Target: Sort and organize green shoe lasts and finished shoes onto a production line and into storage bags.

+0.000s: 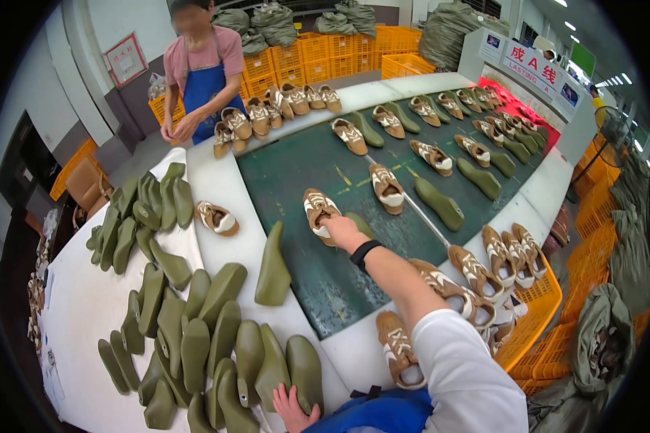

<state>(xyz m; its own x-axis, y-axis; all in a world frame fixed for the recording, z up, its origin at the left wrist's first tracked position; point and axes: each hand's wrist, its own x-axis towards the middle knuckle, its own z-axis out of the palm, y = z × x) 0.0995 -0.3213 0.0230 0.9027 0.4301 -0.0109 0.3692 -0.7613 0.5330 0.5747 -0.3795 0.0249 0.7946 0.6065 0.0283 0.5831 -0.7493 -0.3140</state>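
Observation:
My right hand (339, 229), with a black band on its wrist, grips a brown and white sneaker (318, 204) by its heel opening. The sneaker is over the near left part of the green conveyor belt (285, 177). A green shoe last (359, 225) lies just beyond my wrist, partly hidden by it. At the lower edge my left hand (294, 411) rests with its fingers spread against the near green lasts (305, 372). Many more lasts (195, 346) stand and lie on the white cloth. One single last (273, 267) lies on the white border by the belt.
Sneakers and lasts lie in rows along the belt. A lone sneaker (217, 218) sits on the left border. More sneakers (477, 270) crowd the right border by an orange crate (534, 321). Across the table stands a co-worker in a blue apron (204, 83). A fan (610, 133) stands far right.

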